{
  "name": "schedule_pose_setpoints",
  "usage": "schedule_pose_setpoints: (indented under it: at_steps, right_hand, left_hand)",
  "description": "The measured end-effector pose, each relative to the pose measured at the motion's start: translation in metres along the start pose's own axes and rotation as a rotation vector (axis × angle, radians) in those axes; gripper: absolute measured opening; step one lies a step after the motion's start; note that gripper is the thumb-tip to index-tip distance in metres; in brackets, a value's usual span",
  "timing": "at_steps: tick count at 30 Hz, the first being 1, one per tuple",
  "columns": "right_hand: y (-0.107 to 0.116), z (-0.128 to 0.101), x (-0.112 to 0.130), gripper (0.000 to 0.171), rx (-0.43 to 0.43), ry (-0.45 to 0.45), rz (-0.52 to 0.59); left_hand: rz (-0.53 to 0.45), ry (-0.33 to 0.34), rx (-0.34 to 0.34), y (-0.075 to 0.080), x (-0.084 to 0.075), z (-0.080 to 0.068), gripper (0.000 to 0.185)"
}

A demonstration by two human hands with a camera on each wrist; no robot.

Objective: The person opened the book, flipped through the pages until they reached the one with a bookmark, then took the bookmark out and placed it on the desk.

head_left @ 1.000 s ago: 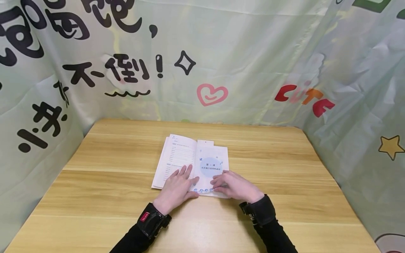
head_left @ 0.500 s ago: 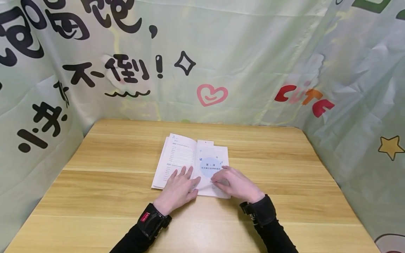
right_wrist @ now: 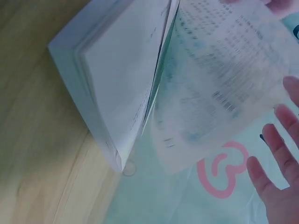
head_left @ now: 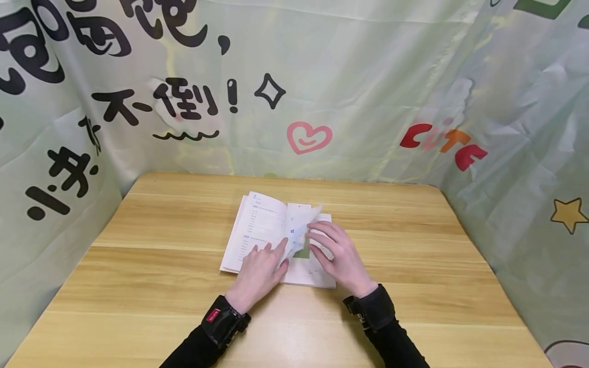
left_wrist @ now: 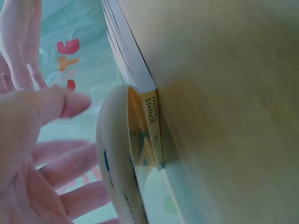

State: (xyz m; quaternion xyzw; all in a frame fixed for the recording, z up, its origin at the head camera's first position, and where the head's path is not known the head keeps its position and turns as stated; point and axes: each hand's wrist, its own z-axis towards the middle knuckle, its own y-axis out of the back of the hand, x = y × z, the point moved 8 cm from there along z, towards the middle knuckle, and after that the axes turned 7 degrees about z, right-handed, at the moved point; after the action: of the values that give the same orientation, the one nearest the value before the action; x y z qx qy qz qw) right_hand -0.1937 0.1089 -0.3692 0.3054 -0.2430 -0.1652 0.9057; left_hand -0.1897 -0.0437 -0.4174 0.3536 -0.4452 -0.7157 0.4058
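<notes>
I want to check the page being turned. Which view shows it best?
The right wrist view: the lifted page fills the frame, though blurred. The head view shows it small between both hands; the left wrist view shows only its curved edge.

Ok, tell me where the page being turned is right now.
In the head view the lifted page stands over the middle of the open book at table centre, between the left hand and the right hand.

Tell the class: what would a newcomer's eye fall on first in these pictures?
Most likely the open book in the middle of the wooden table, with one page curling up in mid-turn. The left hand presses flat on the book's left side, while the right hand lies on the right page beside the lifted page. Behind, a pale green cloth backdrop shows a pink heart.
</notes>
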Motion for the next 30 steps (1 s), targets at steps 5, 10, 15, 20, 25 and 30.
schedule_pose_setpoints:
  at_steps: [5, 10, 15, 20, 25, 30]
  right_hand:
    - [-0.008, -0.002, -0.006, 0.041, 0.115, -0.071, -0.037]
    - [-0.029, -0.014, -0.015, 0.052, 0.403, -0.201, -0.024]
    - [-0.043, -0.026, -0.019, 0.064, 0.597, -0.322, 0.070]
    - [-0.049, -0.035, -0.020, 0.061, 0.689, -0.397, 0.103]
    - [-0.053, -0.040, -0.023, 0.057, 0.734, -0.428, 0.116]
    - [-0.054, -0.042, -0.024, 0.054, 0.759, -0.435, 0.115]
  left_hand:
    - [-0.101, 0.066, -0.077, 0.007, 0.009, 0.001, 0.054]
    - [-0.136, 0.079, -0.114, 0.010, 0.012, 0.002, 0.075]
    - [-0.141, 0.107, -0.143, 0.013, 0.015, 0.002, 0.091]
    - [0.004, 0.102, -0.119, 0.012, 0.015, 0.000, 0.092]
    - [0.205, 0.071, -0.055, 0.006, 0.014, 0.000, 0.068]
    - [0.275, -0.074, 0.061, -0.004, 0.004, -0.001, 0.064]
